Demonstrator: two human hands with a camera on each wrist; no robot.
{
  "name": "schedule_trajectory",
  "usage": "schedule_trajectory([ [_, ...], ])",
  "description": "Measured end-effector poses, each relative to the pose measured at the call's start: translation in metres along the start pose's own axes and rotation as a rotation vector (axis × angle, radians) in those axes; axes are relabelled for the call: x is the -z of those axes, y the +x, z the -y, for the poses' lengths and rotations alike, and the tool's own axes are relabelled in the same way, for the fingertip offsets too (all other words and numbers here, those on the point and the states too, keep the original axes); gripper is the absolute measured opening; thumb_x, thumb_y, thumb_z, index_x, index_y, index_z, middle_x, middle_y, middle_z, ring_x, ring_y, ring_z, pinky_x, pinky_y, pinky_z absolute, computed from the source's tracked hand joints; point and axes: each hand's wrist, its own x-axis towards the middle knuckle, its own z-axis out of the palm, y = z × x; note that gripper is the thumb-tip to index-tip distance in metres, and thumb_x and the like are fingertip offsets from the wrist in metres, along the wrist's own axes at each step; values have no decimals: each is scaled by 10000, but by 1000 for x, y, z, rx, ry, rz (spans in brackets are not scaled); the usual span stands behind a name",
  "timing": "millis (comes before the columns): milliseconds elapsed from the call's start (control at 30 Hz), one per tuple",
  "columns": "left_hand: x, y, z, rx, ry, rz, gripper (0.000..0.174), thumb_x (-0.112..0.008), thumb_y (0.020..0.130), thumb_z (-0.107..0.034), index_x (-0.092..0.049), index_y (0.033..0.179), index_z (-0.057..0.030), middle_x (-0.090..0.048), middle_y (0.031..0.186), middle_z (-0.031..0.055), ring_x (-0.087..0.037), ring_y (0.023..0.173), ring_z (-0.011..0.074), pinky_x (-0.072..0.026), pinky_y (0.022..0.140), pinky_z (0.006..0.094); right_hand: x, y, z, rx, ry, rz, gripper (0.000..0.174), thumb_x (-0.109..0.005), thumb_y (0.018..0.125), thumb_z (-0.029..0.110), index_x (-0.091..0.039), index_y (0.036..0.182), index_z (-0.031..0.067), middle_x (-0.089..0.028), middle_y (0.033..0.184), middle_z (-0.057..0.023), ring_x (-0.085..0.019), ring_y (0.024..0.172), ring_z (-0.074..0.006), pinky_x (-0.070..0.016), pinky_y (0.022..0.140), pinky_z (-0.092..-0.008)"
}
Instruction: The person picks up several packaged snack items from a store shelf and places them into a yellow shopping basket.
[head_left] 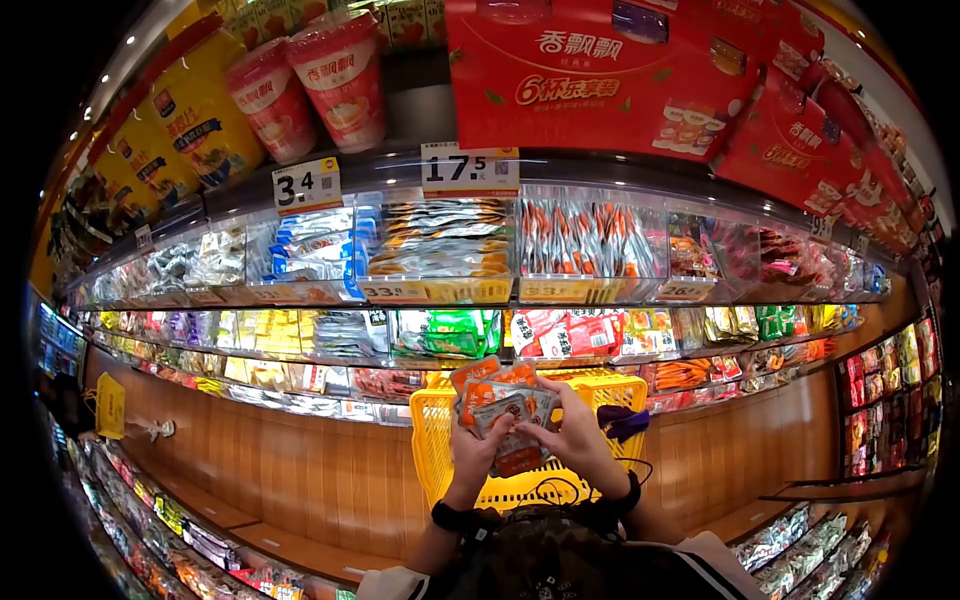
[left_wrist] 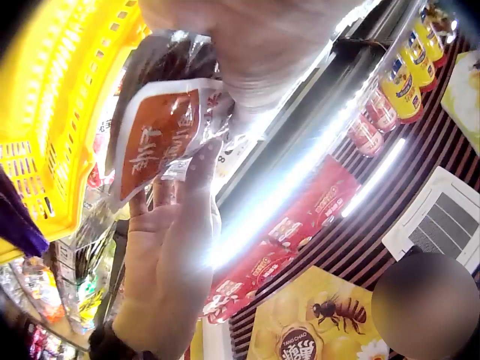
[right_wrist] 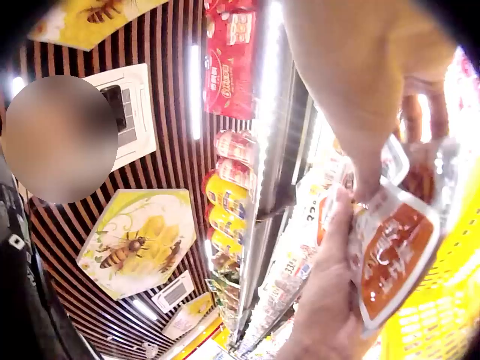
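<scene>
Several orange-and-silver snack packets [head_left: 515, 402] are fanned out between both hands, above a yellow basket [head_left: 432, 450]. My left hand [head_left: 474, 452] grips them from the left side, thumb on top. From the right, my right hand [head_left: 575, 432] holds the same bunch, its thumb against the front packets. In the left wrist view an orange-labelled packet [left_wrist: 159, 139] lies against the fingers of my right hand [left_wrist: 169, 259]. The right wrist view shows a packet [right_wrist: 396, 259] beside my left hand [right_wrist: 322, 300], with my right hand [right_wrist: 367, 82] above.
Lit shelves with bins of packets [head_left: 440, 235] run across the front, below red boxes [head_left: 600, 85] and cups [head_left: 340, 85]. A purple thing [head_left: 624, 422] hangs at the basket's right side. Another yellow basket [head_left: 110, 405] is at the far left, above the wooden floor [head_left: 300, 470].
</scene>
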Motion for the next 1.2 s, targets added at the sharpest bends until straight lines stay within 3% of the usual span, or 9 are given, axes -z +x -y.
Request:
schedule_trajectory([
  [100,0,0,4,83,0,8,561,-784,874,-111,-447,1312,-13,-637,1196,99,-648,1063,164,-537,909,294,-2,-3,-1,-232,154,-21,343,-793,862,147,-594,1084,-22,-695,925,-171,-689,804,-219,-546,702,-334],
  [133,-7,-2,-3,76,-20,-22,584,-794,863,-103,-431,1313,-23,-626,1204,98,-644,1072,168,-536,914,298,-5,-1,-3,-126,179,-102,238,-760,894,108,-564,928,-21,-684,790,-113,-646,717,-115,-521,617,-291],
  [300,-16,1,-19,8,-26,14,586,-796,853,-83,-420,1301,-34,-624,1207,98,-646,1071,167,-538,926,301,-8,4,-7,-271,476,-191,217,-699,944,84,-519,863,-7,-658,730,-62,-573,692,-50,-470,577,-248],
  [700,9,-13,-23,-3,-57,-103,613,-784,851,-96,-421,1337,-10,-615,1227,110,-638,1077,186,-520,954,342,89,86,24,-148,446,-443,177,-568,1034,238,-497,1087,84,-569,784,-12,-476,494,-39,-342,377,-207],
  [767,16,-15,-19,-59,-100,-137,592,-776,855,-90,-431,1329,-13,-620,1216,115,-638,1069,185,-522,949,341,111,116,23,-60,477,-458,229,-601,1009,220,-513,1168,81,-625,874,-51,-583,542,-79,-399,389,-200],
  [833,12,-24,-28,-55,-100,-212,590,-765,856,-66,-422,1333,-12,-612,1211,118,-630,1064,189,-532,929,345,128,147,22,-103,492,-324,432,-618,982,180,-453,1359,47,-673,997,-107,-686,739,-128,-547,543,-239],
  [900,15,-27,-27,-63,-63,-187,660,-763,873,-160,-379,1394,-32,-582,1245,122,-630,1081,209,-551,922,363,134,169,23,-159,770,-68,438,-568,992,121,-413,1361,-56,-658,1130,-202,-715,955,-239,-622,746,-319],
  [1033,21,-39,-22,-45,-73,-228,631,-752,884,-159,-389,1384,-30,-595,1228,124,-646,1060,210,-574,886,362,118,218,5,-204,1063,-61,339,-435,998,-17,-380,1276,-202,-554,1235,-348,-656,1082,-406,-605,939,-453],
  [1200,16,-43,-20,0,-104,-227,565,-732,902,-139,-406,1353,-39,-612,1180,110,-668,1020,205,-604,820,364,90,270,7,-289,1111,-234,255,-476,1022,11,-488,1217,-154,-562,1269,-255,-630,1117,-311,-552,1027,-414],
])
